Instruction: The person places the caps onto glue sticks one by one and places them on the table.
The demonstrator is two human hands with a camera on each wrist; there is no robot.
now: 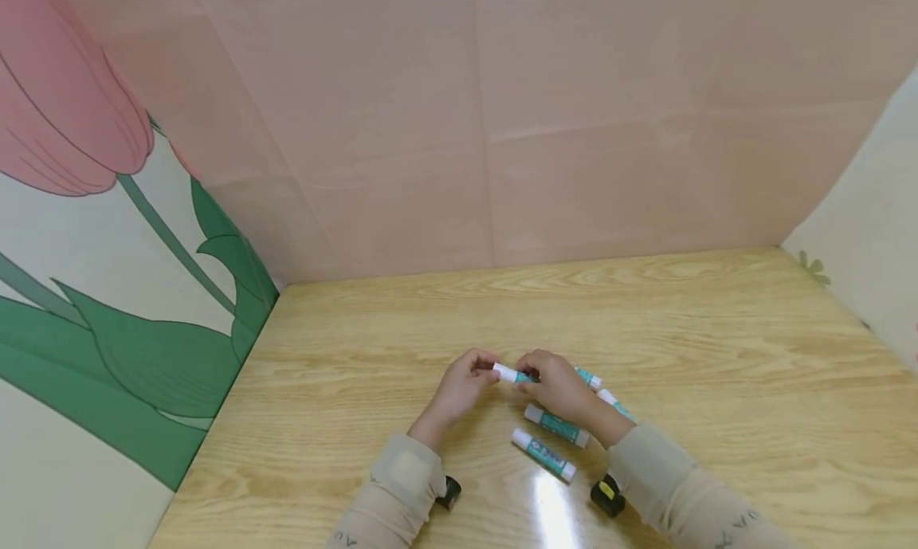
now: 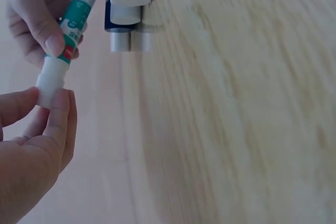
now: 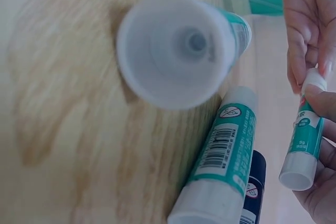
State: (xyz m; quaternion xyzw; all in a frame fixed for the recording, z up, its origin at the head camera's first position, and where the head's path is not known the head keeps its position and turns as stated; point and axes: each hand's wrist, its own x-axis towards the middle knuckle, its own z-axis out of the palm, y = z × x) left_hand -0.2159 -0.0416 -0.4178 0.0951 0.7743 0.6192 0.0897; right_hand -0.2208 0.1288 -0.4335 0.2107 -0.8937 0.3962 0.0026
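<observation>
Both hands hold one glue stick (image 2: 75,22), a teal tube with white ends, raised above the wooden table. My left hand (image 1: 462,383) pinches its white cap (image 2: 51,80) between thumb and fingertips. Around the teal body, my right hand (image 1: 559,386) grips with thumb and curled fingers. The stick slants between the hands, cap toward the left one. Whether the cap is fully seated I cannot tell. Below and beside the right hand lie more teal glue sticks, one (image 1: 556,425) close under the palm and another (image 1: 543,455) nearer the front.
Another glue stick (image 1: 588,377) lies behind the right hand, and one (image 1: 615,404) shows beside the right wrist. A dark navy tube (image 3: 253,190) appears in the right wrist view. Black wrist devices (image 1: 449,493) sit under the sleeves. A pink backdrop (image 1: 488,135) borders the table (image 1: 344,350).
</observation>
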